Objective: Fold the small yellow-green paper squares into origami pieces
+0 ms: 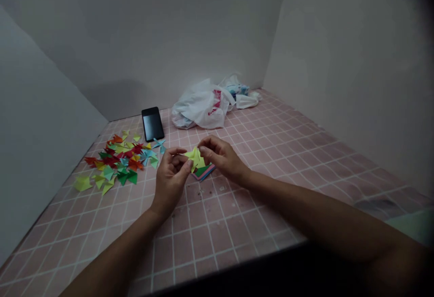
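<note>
Both hands meet over the pink tiled surface (237, 206) and pinch one yellow folded paper piece (194, 156). My left hand (171, 180) grips its left side with thumb and fingers. My right hand (220, 154) holds its right edge with the fingertips. Just under the hands lies a small stack of coloured paper sheets (203, 172), green on top with pink and blue edges showing.
A scatter of several folded paper shapes (118, 159) in red, green, yellow and blue lies to the left. A black phone (152, 124) rests behind them. A white plastic bag (203, 105) sits at the back by the grey walls.
</note>
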The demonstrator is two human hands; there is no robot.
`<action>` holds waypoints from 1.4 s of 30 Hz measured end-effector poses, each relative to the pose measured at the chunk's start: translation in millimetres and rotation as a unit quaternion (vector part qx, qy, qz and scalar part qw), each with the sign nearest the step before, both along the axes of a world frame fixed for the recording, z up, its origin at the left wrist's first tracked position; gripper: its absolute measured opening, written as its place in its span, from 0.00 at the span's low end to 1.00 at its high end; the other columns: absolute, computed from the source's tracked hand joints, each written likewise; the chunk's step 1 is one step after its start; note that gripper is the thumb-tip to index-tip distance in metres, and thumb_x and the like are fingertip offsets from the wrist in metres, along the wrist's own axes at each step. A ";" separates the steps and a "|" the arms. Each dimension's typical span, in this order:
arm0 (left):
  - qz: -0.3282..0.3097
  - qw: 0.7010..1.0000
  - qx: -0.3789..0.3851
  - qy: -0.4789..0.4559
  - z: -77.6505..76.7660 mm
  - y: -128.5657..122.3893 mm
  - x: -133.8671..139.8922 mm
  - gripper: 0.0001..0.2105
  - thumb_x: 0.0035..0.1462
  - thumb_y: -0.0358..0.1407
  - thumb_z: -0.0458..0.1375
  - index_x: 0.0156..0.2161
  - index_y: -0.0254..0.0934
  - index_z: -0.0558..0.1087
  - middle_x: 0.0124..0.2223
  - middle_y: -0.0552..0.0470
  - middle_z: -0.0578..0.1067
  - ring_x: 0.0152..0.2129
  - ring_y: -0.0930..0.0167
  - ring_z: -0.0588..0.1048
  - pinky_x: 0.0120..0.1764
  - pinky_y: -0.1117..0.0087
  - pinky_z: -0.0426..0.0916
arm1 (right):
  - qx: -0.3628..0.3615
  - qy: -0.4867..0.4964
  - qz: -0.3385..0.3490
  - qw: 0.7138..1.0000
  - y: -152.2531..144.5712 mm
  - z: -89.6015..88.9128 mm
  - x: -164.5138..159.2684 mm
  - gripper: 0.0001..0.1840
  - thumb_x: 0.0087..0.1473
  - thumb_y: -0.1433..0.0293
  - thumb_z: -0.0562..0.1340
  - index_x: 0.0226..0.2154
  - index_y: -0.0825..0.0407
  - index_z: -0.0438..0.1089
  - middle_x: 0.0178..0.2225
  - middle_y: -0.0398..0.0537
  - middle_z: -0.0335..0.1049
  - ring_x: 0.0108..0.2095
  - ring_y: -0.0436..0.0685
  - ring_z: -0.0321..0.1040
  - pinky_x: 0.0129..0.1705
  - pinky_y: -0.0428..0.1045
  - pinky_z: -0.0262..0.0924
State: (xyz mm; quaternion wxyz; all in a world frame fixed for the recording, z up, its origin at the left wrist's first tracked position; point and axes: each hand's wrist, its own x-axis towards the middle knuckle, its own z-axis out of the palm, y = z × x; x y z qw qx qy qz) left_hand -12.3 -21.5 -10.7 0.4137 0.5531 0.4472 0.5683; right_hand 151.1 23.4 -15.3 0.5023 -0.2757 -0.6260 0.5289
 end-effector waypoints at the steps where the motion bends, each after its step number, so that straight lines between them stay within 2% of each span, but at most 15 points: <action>1: -0.008 1.000 0.004 0.013 0.2 -0.3 0.5 0.13 0.55 0.34 0.64 0.44 0.39 0.67 0.30 0.57 0.75 0.28 0.73 0.75 0.34 0.72 0.70 | -0.030 0.004 0.021 0.999 0.1 0.6 0.2 0.13 0.57 0.60 0.63 0.33 0.53 0.66 0.28 0.40 0.63 0.25 0.47 0.61 0.27 0.44 0.58; 5: -0.041 0.999 0.010 0.035 -0.2 -1.8 2.7 0.13 0.56 0.34 0.63 0.45 0.40 0.67 0.32 0.56 0.76 0.29 0.72 0.76 0.33 0.72 0.71 | -0.091 0.010 0.067 0.994 -1.2 0.1 0.2 0.17 0.52 0.58 0.67 0.26 0.54 0.66 0.22 0.38 0.62 0.22 0.47 0.60 0.26 0.44 0.57; 9: -0.057 0.998 -0.039 -0.004 -2.0 -1.7 3.5 0.12 0.57 0.40 0.63 0.43 0.38 0.70 0.33 0.54 0.76 0.29 0.71 0.76 0.34 0.70 0.73 | -0.072 0.018 0.023 0.997 -2.8 -1.5 -1.2 0.15 0.52 0.61 0.66 0.24 0.54 0.66 0.22 0.38 0.63 0.23 0.46 0.59 0.26 0.44 0.56; 13: -0.069 0.993 -0.093 0.021 -4.9 0.7 2.3 0.12 0.56 0.44 0.64 0.35 0.35 0.74 0.32 0.52 0.76 0.27 0.72 0.75 0.32 0.71 0.72 | -0.062 0.019 0.007 0.998 -4.6 -2.0 -3.5 0.14 0.52 0.62 0.66 0.23 0.54 0.67 0.21 0.38 0.64 0.23 0.47 0.60 0.26 0.44 0.56; 17: -0.061 0.995 -0.079 0.029 -3.4 1.0 0.8 0.11 0.56 0.41 0.64 0.30 0.35 0.73 0.26 0.55 0.74 0.22 0.74 0.73 0.29 0.73 0.70 | -0.071 0.037 0.006 0.997 -8.3 -2.5 -5.2 0.13 0.52 0.63 0.66 0.23 0.54 0.68 0.21 0.39 0.64 0.23 0.47 0.61 0.27 0.44 0.57; 22: -0.074 0.995 -0.057 0.034 2.3 -1.3 0.6 0.11 0.57 0.40 0.63 0.29 0.35 0.72 0.25 0.55 0.74 0.21 0.74 0.73 0.28 0.72 0.70 | -0.123 0.075 0.023 0.989 -12.0 -2.6 -5.6 0.15 0.52 0.61 0.66 0.23 0.53 0.66 0.20 0.38 0.64 0.22 0.47 0.61 0.26 0.45 0.58; 27: -0.061 0.995 -0.067 0.033 -0.9 1.5 0.0 0.11 0.57 0.41 0.63 0.31 0.35 0.72 0.27 0.56 0.73 0.21 0.74 0.72 0.27 0.73 0.69 | -0.074 0.031 -0.011 0.997 -9.5 -2.3 -5.0 0.14 0.52 0.62 0.66 0.24 0.54 0.67 0.21 0.39 0.64 0.22 0.46 0.60 0.26 0.44 0.57; 29: -0.051 0.996 -0.061 0.038 -1.8 2.2 -0.6 0.11 0.58 0.42 0.62 0.31 0.36 0.72 0.26 0.56 0.72 0.21 0.75 0.71 0.27 0.74 0.68 | -0.074 0.019 -0.014 0.997 -8.2 -2.7 -4.8 0.13 0.52 0.63 0.66 0.25 0.54 0.67 0.21 0.39 0.64 0.22 0.46 0.61 0.26 0.44 0.57; 33: -0.041 0.995 -0.042 0.076 0.5 0.6 -1.5 0.11 0.59 0.41 0.61 0.31 0.36 0.72 0.24 0.57 0.71 0.20 0.75 0.70 0.25 0.74 0.66 | -0.081 -0.008 0.008 0.997 -6.3 -3.9 -4.6 0.12 0.50 0.63 0.67 0.28 0.54 0.68 0.23 0.39 0.66 0.23 0.47 0.63 0.25 0.44 0.59; 36: -0.051 0.993 -0.040 0.095 1.3 0.1 -2.5 0.10 0.60 0.41 0.60 0.31 0.36 0.72 0.23 0.56 0.72 0.20 0.75 0.69 0.25 0.75 0.64 | -0.088 -0.015 0.027 0.996 -5.7 -3.9 -3.8 0.12 0.49 0.64 0.67 0.26 0.54 0.68 0.22 0.39 0.66 0.22 0.47 0.63 0.25 0.43 0.59; 42: -0.098 0.993 -0.069 0.014 -3.2 4.2 -5.8 0.12 0.59 0.42 0.61 0.30 0.37 0.69 0.24 0.58 0.69 0.18 0.76 0.68 0.24 0.74 0.64 | -0.112 0.018 0.062 0.992 -6.0 1.7 -1.0 0.12 0.54 0.64 0.64 0.26 0.54 0.66 0.21 0.39 0.68 0.19 0.46 0.64 0.23 0.43 0.61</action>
